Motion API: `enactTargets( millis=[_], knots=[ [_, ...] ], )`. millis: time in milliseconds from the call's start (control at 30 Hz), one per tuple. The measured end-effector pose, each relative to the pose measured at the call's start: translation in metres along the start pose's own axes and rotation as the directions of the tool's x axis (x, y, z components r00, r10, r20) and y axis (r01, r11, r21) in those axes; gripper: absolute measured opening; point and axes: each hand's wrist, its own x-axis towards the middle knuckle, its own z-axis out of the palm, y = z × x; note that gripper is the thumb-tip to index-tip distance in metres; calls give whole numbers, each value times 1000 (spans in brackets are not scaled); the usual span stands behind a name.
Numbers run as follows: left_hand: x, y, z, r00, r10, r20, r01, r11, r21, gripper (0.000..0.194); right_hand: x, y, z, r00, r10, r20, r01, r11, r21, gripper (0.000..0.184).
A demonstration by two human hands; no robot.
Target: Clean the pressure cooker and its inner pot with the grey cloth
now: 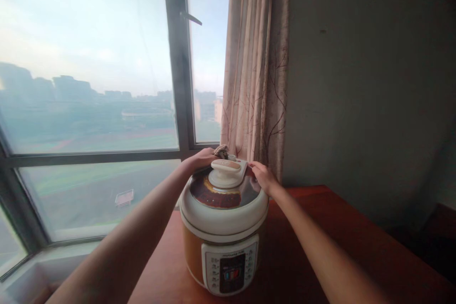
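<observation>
An electric pressure cooker [224, 221] with a white and gold body stands upright on the table, its control panel facing me. Its lid [197, 187] is on, with a shiny dark top and a white knob handle [226, 173] in the middle. My left hand [204, 158] reaches over the far left of the lid, closed on a bunched brownish cloth [221, 152] behind the handle, beside the small valve [231, 157]. My right hand [263, 178] grips the far right of the lid near the handle's white base; some fingertips are hidden.
The reddish-brown wooden table [299, 247] reaches to the right and up to the wall [356, 80]. A large framed window [89, 154] fills the left side. A beige curtain [252, 66] hangs just behind the cooker.
</observation>
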Motion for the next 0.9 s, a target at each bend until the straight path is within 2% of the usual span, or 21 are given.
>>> enactTargets(
  millis=[200, 300, 433, 533, 633, 700, 900],
  knots=[
    [-45, 1, -1, 999, 39, -19, -39, 999, 12, 49, -3, -5, -2, 1000, 7, 0, -7, 999, -34, 39],
    [-75, 2, -6, 996, 72, -43, -74, 996, -46, 59, -4, -9, -3, 1000, 8, -1, -8, 999, -49, 39],
    [-116, 4, -9, 995, 52, -91, -64, 989, -132, 61, -5, -12, -3, 1000, 13, 1, -13, 998, -61, 38],
    [-144, 8, -6, 982, 133, -138, -150, 981, -126, 61, -5, -12, -3, 1000, 21, 11, -21, 997, -68, 40],
    [-169, 14, 0, 942, 299, -153, -305, 952, -18, 57, -5, -12, -2, 1000, 20, 9, -19, 997, -79, 40],
    [-184, 21, 4, 920, 359, -156, -349, 933, 89, 56, -4, -12, -2, 1000, 13, 5, -12, 996, -85, 39],
    [-229, 63, 25, 947, 270, -174, -213, 933, 289, 54, -2, -10, 1, 1000, 2, 6, -1, 996, -92, 39]
  ],
)
